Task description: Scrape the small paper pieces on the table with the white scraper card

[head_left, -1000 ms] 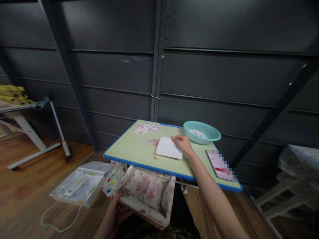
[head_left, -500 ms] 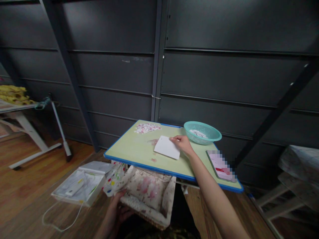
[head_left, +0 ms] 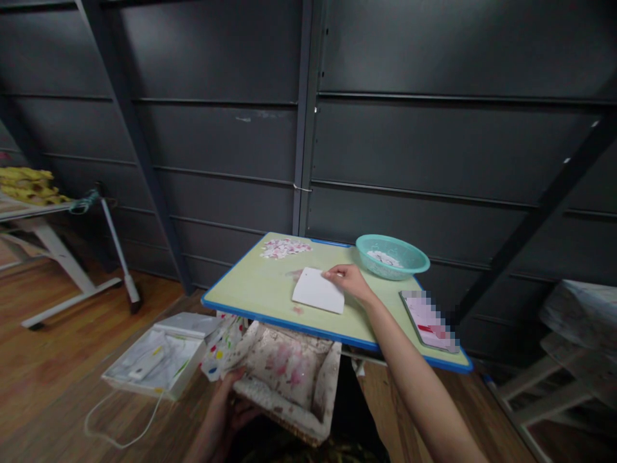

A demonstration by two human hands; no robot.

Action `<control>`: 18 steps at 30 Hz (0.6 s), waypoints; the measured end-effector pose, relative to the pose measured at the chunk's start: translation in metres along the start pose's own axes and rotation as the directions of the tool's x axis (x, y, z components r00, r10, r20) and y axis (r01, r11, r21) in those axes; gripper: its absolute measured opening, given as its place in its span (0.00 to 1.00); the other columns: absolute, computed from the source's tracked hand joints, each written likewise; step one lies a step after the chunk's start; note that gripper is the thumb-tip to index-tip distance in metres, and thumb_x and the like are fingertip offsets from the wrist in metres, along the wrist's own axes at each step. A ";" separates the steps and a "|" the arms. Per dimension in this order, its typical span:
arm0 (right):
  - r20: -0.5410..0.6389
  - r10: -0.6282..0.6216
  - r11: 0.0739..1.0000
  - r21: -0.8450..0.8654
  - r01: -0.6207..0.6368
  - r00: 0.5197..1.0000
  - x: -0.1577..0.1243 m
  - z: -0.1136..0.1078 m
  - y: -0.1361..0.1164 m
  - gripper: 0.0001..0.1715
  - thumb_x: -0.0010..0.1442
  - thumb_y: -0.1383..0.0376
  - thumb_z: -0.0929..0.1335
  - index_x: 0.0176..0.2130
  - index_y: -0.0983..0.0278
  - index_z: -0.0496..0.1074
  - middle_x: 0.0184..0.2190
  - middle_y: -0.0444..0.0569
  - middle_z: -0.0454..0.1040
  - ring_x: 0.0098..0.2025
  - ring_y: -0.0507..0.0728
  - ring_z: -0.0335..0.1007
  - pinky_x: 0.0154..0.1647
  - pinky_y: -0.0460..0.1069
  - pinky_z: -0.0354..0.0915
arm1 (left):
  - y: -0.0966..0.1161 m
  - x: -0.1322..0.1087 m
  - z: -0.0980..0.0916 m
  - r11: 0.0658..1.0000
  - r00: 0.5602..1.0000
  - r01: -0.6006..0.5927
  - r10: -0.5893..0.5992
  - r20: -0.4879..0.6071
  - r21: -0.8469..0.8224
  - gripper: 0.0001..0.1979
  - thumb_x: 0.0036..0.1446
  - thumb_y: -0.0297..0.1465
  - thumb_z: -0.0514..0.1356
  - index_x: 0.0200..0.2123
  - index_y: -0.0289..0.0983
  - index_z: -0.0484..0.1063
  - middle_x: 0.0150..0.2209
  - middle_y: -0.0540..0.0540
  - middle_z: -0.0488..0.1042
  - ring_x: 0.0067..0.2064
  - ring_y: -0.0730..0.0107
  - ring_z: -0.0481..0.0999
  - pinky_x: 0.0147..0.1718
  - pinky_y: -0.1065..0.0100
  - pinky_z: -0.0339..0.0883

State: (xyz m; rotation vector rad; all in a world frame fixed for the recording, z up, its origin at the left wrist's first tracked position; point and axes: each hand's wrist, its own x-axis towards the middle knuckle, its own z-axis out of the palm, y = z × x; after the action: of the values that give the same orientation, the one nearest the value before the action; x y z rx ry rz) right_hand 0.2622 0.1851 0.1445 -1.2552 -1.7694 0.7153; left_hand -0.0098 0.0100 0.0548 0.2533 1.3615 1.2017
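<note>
A flat white card [head_left: 318,292] lies against the pale green tabletop [head_left: 241,286], pinched at its upper right corner by my right hand [head_left: 348,280]. Below the table's front edge, my left hand [head_left: 230,400] grips the left side of a stained, whitish tray [head_left: 284,366] with pink smears inside; some of its fingers are hidden underneath. Small white and pink pieces [head_left: 285,247] are heaped at the table's back left. Beyond my right hand, a teal basin [head_left: 405,258] holds more white pieces [head_left: 384,258].
A phone [head_left: 427,321] rests on the table's right side. On the floor at left sits an open white box [head_left: 166,366] with a cable. Spotted cloth [head_left: 224,344] hangs beside the tray. Yellow items [head_left: 31,186] lie on another table at far left.
My right hand and the white card have shifted slightly left and toward me across the tabletop. My left hand and the tray have hardly moved.
</note>
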 end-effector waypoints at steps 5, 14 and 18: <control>0.097 -0.035 0.999 0.020 0.033 0.995 -0.002 0.010 0.003 0.23 0.50 0.52 0.69 0.30 0.70 0.77 0.24 0.48 0.73 0.24 0.50 0.60 0.23 0.44 0.53 | -0.001 0.003 0.000 1.000 1.000 0.005 -0.005 -0.015 -0.005 0.31 0.51 0.33 0.62 0.58 0.37 0.58 0.29 0.45 0.75 0.25 0.62 0.77 0.30 0.55 0.75; 0.168 0.014 0.988 0.149 -0.039 0.986 -0.005 0.018 0.000 0.25 0.47 0.50 0.71 0.31 0.71 0.76 0.22 0.45 0.71 0.23 0.48 0.58 0.22 0.44 0.53 | -0.002 0.003 -0.001 0.999 1.000 0.020 -0.021 -0.012 -0.044 0.29 0.50 0.35 0.62 0.56 0.36 0.61 0.25 0.48 0.75 0.25 0.58 0.77 0.30 0.55 0.74; 0.245 0.003 0.984 0.174 -0.047 0.969 -0.007 0.022 -0.002 0.25 0.46 0.50 0.72 0.31 0.71 0.76 0.22 0.46 0.71 0.23 0.49 0.60 0.23 0.44 0.53 | -0.001 0.000 0.002 1.000 1.000 0.008 -0.009 -0.030 -0.023 0.29 0.50 0.34 0.62 0.56 0.42 0.59 0.27 0.50 0.74 0.24 0.60 0.76 0.29 0.55 0.73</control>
State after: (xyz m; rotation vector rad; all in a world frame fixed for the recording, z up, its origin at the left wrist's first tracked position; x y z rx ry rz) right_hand 0.2428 0.1784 0.1331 -1.1075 -1.8401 1.0577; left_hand -0.0078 0.0104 0.0545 0.2136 1.3731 1.2172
